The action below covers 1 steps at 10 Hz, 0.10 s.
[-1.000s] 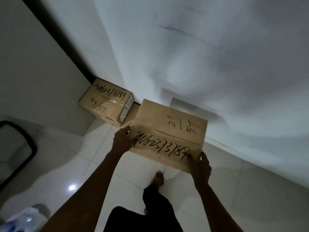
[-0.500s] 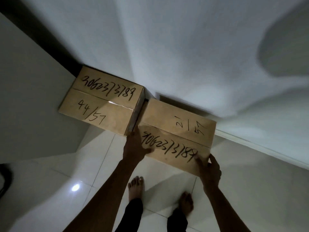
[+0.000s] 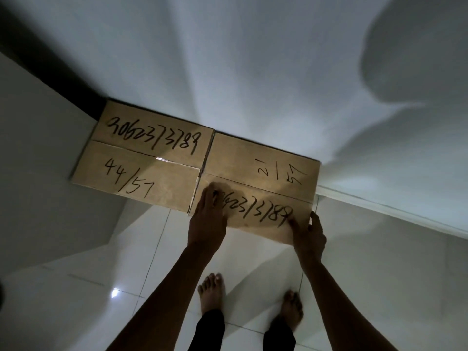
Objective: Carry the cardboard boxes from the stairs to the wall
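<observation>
Two brown cardboard boxes with black handwriting stand side by side against the white wall (image 3: pixel 253 67). The left box (image 3: pixel 141 158), marked 44/57, sits in the corner. The right box (image 3: pixel 253 160), marked 21/57, touches it and reaches the wall. My left hand (image 3: pixel 207 219) lies over the near left corner of the right box, fingers on its top. My right hand (image 3: pixel 310 236) grips that box's near right corner. Whether the right box rests fully on the floor cannot be told.
Glossy white floor tiles (image 3: pixel 379 274) spread in front of the boxes, with my bare feet (image 3: pixel 211 292) just behind my hands. A grey side wall (image 3: pixel 38 153) closes off the left. A white baseboard (image 3: pixel 379 206) runs along the wall to the right.
The 21/57 box has come down and forward until it sits against the wall, flush beside the 44/57 box. My left hand has slid from the box's side onto its top.
</observation>
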Available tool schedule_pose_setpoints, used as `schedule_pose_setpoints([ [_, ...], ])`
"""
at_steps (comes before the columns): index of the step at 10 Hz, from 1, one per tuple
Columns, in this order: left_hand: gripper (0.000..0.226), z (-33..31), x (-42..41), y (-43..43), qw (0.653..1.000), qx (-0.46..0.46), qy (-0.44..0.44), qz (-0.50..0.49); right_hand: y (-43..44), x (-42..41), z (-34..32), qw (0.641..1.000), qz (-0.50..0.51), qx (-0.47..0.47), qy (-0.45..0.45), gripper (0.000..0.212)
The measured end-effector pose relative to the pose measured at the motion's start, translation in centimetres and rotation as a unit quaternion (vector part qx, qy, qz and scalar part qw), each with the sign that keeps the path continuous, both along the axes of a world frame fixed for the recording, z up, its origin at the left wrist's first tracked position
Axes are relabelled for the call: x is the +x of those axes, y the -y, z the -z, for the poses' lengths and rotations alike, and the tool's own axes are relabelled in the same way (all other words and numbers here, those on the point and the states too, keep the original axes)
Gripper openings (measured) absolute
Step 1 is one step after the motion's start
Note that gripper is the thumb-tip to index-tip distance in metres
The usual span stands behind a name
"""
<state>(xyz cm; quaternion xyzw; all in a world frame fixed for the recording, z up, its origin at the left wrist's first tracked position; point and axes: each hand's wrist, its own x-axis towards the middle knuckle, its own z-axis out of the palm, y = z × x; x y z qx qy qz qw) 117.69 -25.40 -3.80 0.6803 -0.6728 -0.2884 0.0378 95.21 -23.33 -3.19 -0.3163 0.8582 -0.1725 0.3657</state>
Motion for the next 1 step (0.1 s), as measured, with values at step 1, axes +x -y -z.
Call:
schedule_pose_setpoints([
  [1, 0.076, -0.83, 0.82, 0.43, 1.0, 0.016, -0.002, 0.027, 0.45, -0.32, -1.21, 0.997, -0.058, 0.043, 0.002, 0.08],
])
